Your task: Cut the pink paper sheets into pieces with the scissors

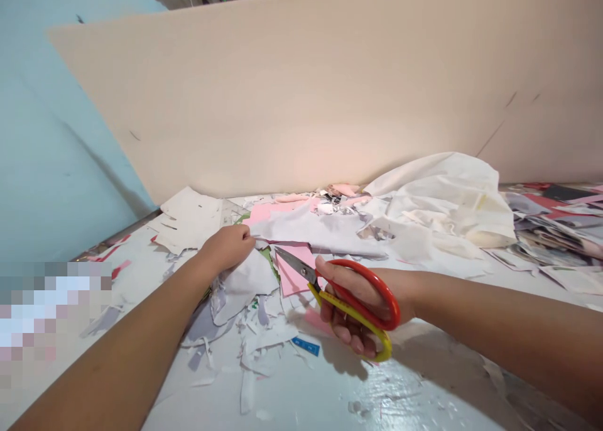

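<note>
My right hand (pixel 346 321) is wrapped round a pair of scissors (pixel 304 271) with one red and one yellow handle loop. The blades look nearly closed, pointing left toward my other hand, their tips over pink paper (pixel 292 280) close to the edge of a white sheet that looks like fabric (pixel 315 227). My left hand (pixel 233 245) is closed at the left end of this white sheet, its fingertips hidden from view. The sheet stretches rightward from it across the scraps. Torn white pieces (pixel 247 280) lie just below my left hand.
A large beige board (pixel 306 92) stands along the table's back, beside a light blue wall (pixel 47 136). Crumpled white cloth (pixel 452 198) lies at back right, near a heap of mixed scraps (pixel 551 230). A small blue strip (pixel 306 346) and paper cuttings litter the white tabletop (pixel 211 406).
</note>
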Motion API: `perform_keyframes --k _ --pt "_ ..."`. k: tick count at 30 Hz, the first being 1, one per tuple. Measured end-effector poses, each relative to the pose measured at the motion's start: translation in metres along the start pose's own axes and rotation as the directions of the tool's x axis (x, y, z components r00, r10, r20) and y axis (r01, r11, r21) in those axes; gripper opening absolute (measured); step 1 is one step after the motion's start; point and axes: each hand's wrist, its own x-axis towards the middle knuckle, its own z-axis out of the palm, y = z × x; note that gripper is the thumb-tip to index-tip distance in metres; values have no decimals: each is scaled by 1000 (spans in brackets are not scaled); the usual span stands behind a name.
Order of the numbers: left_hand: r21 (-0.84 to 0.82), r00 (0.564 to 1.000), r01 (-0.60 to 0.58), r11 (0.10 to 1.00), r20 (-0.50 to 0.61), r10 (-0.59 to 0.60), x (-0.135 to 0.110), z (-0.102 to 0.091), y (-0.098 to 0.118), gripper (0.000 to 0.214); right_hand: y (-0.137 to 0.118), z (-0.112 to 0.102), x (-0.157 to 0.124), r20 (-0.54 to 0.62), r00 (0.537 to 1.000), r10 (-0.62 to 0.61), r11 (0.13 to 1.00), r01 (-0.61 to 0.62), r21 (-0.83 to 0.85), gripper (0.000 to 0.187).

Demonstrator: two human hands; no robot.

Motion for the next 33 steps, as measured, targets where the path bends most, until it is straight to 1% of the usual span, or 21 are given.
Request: perform_keyframes --k 4,9,11,14,16,18,23,27,33 --pt "14 999 -35 999 -9 35 -2 -1 3 13 5 -3 -11 -24 997 -69 998 70 8 70" --pt "-8 992 -120 993 -43 119 -5 0 13 4 -1 -9 -22 -135 974 -184 983 186 5 70" --pt "-21 989 -142 990 -55 140 -6 1 16 8 -3 -9 -22 -137 971 -196 981 196 -12 71" --pt "-49 985 -173 984 -34 172 -5 4 17 15 -2 -4 -15 -49 986 -157 988 157 4 73" --pt "-71 982 -190 979 0 190 -4 5 16 16 -2 2 -7 41 993 -112 994 110 27 74" --pt "-102 979 -195 976 39 200 -3 4 13 20 -4 7 2 84 994 -69 997 65 52 75" --pt "-202 974 -164 966 122 191 0 1 5 23 -15 11 23 65 997 28 995 -34 93 80" --pt "-267 972 -129 955 158 176 0 -2 1 24 -19 11 32 67 998 4 993 -12 117 80" --pt "-324 964 -123 938 187 191 -2 -7 4 19 -24 15 40 33 998 -47 991 43 126 73"
